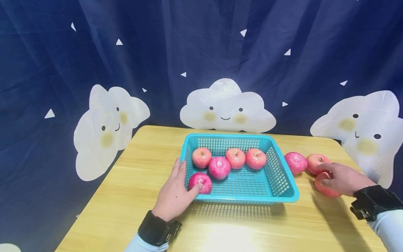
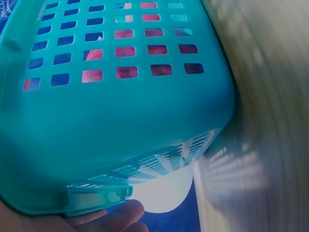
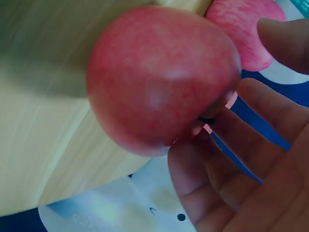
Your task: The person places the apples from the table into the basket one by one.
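Observation:
A turquoise plastic basket (image 1: 234,199) with latticed sides holds several apples, pink ones at the back and a darker red apple (image 1: 203,182) in the near left corner. My left hand (image 1: 174,196) grips the basket's left rim, thumb over the near corner and fingers along the outside. Right of the basket, my right hand (image 1: 344,178) reaches over the nearest loose apple (image 1: 324,187). In the right wrist view its fingertips are right at that apple's stem end, while the thumb (image 3: 285,41) stands apart from it. A second pink apple (image 1: 316,162) lies just behind.
A darker red apple (image 1: 296,162) sits close against the basket's right side. Everything stands on a light wooden table (image 1: 126,196). Behind its far edge hangs a dark blue curtain (image 1: 207,42) with smiling white clouds and small triangles.

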`<state>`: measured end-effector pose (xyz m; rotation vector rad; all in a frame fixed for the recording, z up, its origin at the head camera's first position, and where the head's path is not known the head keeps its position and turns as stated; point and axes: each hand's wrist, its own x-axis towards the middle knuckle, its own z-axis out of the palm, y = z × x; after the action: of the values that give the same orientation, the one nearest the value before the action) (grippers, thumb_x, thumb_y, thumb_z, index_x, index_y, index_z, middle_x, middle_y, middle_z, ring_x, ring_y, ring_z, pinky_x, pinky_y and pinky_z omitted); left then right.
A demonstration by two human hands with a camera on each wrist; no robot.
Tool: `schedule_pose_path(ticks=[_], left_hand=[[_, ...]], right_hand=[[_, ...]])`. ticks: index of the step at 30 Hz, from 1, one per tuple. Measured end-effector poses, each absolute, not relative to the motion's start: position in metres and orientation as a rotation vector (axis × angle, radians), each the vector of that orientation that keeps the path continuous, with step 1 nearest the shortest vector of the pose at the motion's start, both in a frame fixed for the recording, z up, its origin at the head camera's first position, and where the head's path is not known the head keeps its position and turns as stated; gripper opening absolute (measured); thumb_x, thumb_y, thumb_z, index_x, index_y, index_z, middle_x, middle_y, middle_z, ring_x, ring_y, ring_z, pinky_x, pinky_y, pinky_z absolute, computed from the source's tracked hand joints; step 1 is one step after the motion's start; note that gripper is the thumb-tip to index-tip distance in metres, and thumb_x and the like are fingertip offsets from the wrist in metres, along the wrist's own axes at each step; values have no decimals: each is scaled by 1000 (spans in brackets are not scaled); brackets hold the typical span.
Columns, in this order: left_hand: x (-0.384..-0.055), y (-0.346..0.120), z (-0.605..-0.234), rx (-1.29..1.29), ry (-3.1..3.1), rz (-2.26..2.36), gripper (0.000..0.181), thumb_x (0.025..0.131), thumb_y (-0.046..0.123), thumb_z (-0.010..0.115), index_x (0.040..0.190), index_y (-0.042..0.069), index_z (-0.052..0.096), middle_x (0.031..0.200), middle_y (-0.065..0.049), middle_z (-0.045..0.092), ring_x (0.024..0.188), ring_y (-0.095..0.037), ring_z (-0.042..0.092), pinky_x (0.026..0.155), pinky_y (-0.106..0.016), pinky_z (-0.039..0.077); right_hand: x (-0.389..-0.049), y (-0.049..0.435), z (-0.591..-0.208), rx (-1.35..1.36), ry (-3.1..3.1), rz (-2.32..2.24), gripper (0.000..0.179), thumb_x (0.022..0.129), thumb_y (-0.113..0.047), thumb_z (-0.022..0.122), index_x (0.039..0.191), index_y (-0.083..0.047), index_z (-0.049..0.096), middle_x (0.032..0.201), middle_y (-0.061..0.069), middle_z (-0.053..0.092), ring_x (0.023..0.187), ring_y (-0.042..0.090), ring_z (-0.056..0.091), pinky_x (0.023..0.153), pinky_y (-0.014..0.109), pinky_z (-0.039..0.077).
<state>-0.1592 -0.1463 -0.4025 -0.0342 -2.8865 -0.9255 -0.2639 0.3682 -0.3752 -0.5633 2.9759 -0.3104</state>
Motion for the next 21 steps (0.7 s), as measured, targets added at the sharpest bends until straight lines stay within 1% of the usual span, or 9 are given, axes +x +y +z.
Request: schedule_pose_path(ticks=[4, 6, 8, 13, 14, 17, 21], left_hand=[[-159, -147, -402, -39, -2886, -927, 99, 88, 57, 68, 160, 5, 26, 168, -8, 14, 147, -31, 32, 100, -58, 48], [-159, -146, -402, -38, -2886, -928, 99, 88, 58, 68, 160, 5, 26, 168, -8, 14, 147, -31, 32, 100, -58, 48], [-159, -146, -402, -35, -2887, -930, 99, 87, 58, 68, 160, 5, 26, 168, -8, 14, 147, -31, 32, 99, -59, 48], [-160, -146, -401, -35, -2882, -935, 99, 87, 57, 69, 160, 5, 27, 168, -8, 15, 147, -31, 32, 99, -59, 48], [-160, -146, -401, -35, -2880, -936, 99, 87, 57, 69, 160, 5, 27, 168, -8, 15, 147, -31, 32, 100, -59, 48], [-160, -146, -402, -31, -2881, -938, 100, 87, 58, 69, 160, 5, 26, 168, -8, 14, 147, -31, 33, 99, -58, 48], [-159, -147, -404, -29, -2879, -940, 100, 87, 59, 68, 160, 6, 26, 169, -7, 14, 147, -31, 33, 98, -58, 49]], right_hand=[[-264, 373, -374, -523, 2980, -269, 31, 81, -22, 78, 108, -7, 71, 81, 0, 56, 75, 19, 51, 66, 36, 42], [-264, 376, -374, -496, 2981, -264, 31, 82, -23, 78, 108, -7, 70, 79, 0, 54, 73, 19, 50, 64, 35, 40], [-264, 378, -375, -461, 2973, -266, 34, 83, -26, 77, 110, -7, 69, 77, 0, 53, 72, 19, 49, 63, 35, 38], [-265, 381, -380, -425, 2934, -296, 40, 87, -31, 76, 115, -5, 68, 76, -1, 53, 71, 19, 49, 62, 34, 37], [-265, 381, -381, -428, 2933, -297, 39, 88, -31, 75, 115, -4, 68, 75, -1, 52, 70, 19, 49, 62, 34, 37], [-266, 381, -383, -444, 2943, -290, 31, 90, -29, 73, 109, -6, 68, 73, 0, 50, 69, 19, 48, 62, 35, 36], [-265, 380, -383, -424, 2939, -268, 31, 93, -33, 71, 109, -7, 69, 75, 2, 52, 71, 22, 51, 63, 37, 38]])
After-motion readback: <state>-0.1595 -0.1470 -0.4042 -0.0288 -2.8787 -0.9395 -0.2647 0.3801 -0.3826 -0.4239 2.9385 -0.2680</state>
